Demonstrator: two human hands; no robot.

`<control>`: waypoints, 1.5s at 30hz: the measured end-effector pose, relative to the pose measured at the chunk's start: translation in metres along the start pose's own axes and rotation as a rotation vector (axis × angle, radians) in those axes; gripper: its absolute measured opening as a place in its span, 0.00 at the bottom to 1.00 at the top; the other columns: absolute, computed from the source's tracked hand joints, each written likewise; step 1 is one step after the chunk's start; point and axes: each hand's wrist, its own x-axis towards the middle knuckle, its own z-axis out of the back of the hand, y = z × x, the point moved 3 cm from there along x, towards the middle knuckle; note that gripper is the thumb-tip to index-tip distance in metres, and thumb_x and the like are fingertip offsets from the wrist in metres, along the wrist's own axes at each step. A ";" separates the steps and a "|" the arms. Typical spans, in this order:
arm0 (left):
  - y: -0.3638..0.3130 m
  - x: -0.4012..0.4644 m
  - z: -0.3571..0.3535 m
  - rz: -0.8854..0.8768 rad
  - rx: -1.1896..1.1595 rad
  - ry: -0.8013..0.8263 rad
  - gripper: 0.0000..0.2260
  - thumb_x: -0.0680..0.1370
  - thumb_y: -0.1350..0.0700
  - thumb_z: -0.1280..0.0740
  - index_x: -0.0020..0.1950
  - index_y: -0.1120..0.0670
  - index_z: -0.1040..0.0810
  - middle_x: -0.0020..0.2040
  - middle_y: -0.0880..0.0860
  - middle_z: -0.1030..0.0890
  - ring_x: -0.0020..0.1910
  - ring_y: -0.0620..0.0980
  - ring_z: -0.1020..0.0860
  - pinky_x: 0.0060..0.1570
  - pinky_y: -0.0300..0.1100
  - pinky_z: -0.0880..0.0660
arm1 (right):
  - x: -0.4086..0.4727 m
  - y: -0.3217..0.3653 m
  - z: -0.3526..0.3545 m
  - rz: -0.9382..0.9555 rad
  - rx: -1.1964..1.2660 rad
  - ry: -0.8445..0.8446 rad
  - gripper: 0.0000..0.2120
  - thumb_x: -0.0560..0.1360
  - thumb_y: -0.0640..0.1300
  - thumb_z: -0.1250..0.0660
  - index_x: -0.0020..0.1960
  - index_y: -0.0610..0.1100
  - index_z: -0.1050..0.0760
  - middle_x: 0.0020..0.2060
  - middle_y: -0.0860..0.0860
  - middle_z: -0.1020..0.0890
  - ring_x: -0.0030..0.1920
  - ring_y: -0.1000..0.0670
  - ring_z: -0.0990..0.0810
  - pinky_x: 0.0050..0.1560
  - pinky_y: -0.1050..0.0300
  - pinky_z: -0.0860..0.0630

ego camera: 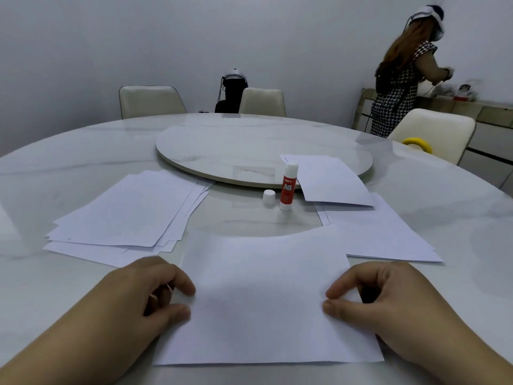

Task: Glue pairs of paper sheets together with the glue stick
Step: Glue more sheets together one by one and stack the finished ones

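Head-worn view, facing forward and down, close over table (83, 151)

white paper sheets (266, 295), a red-and-white glue stick (288, 187), a grey-veined white marble table (83, 151), a black-and-white houndstooth dress (394, 98).

2 bare hands, left (155, 290) and right (380, 295), with bare forearms; short, unpainted fingernails.

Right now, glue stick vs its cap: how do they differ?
The glue stick is tall with a red printed label; the cap is short and plain white. The glue stick stands uncapped, white top exposed; the cap sits off it, just to its left on the table. Both stand upright, untouched by either hand.
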 end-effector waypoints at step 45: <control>-0.034 0.027 -0.052 0.108 0.513 0.214 0.28 0.81 0.43 0.58 0.77 0.52 0.65 0.77 0.48 0.65 0.75 0.43 0.64 0.72 0.40 0.64 | 0.030 -0.004 -0.049 0.128 -0.667 0.155 0.28 0.82 0.55 0.59 0.79 0.51 0.63 0.78 0.57 0.61 0.76 0.59 0.62 0.69 0.64 0.66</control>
